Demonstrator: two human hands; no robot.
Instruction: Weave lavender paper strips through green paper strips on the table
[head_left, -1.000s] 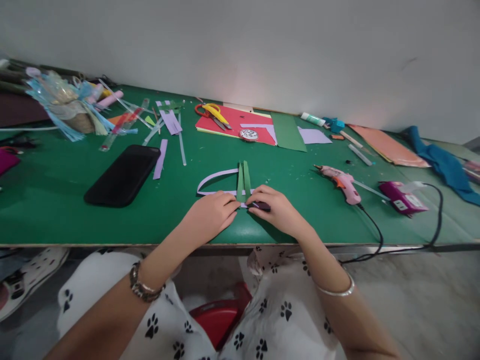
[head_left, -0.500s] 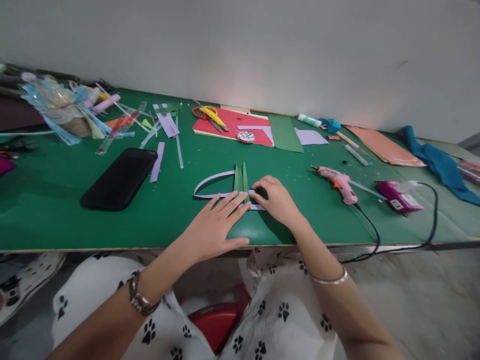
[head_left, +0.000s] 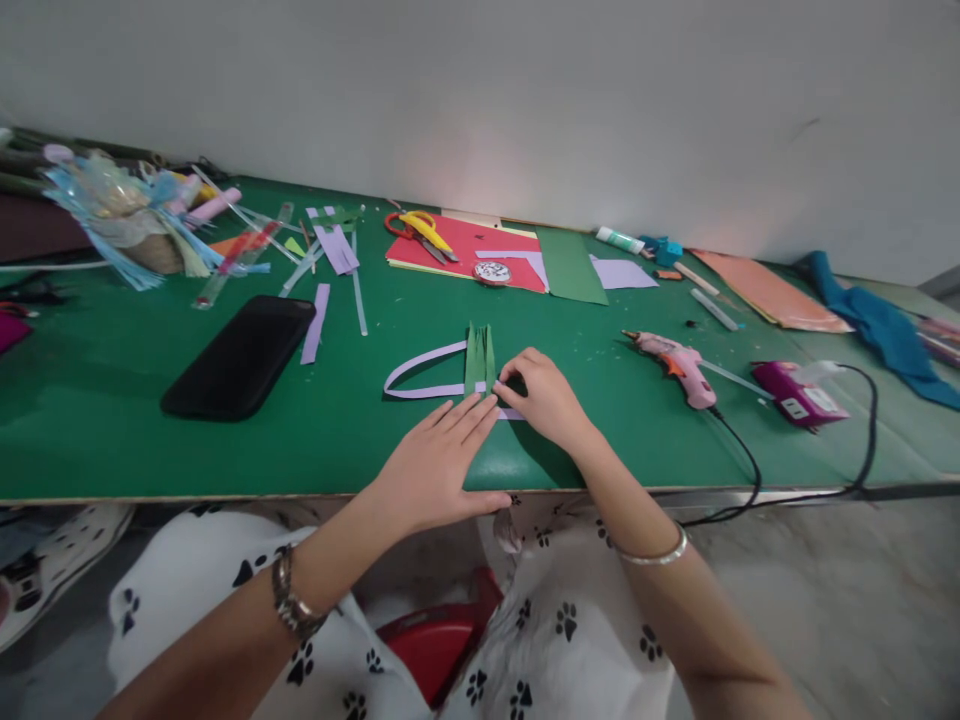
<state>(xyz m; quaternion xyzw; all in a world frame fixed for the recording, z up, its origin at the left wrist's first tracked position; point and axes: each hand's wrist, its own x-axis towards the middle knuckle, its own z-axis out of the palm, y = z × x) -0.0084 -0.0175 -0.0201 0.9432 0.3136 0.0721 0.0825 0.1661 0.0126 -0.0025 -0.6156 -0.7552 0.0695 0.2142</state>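
Observation:
Several green paper strips [head_left: 476, 362] stand side by side on the table, crossed by a light purple paper strip [head_left: 426, 354] that bends into a loop on their left. My left hand [head_left: 435, 455] lies flat, fingers stretched over the lower ends of the green strips. At their right edge my right hand [head_left: 544, 400] pinches with thumb and forefinger, apparently on the end of the purple strip; the fingertips hide most of what is between them. Below, another bit of purple strip [head_left: 511, 414] pokes out between the two hands.
A black phone [head_left: 238, 358] lies to the left. On the right are a pink glue gun [head_left: 675, 368] and a purple power adapter [head_left: 801, 392] with a black cable. Yellow-handled scissors [head_left: 424, 230] rest on red paper [head_left: 480, 240] at the back, near a glue stick [head_left: 619, 240].
The purple loop has shifted slightly left. My left hand has slid a little down the green strips, and my right fingertips have moved slightly left, against the strips' edge.

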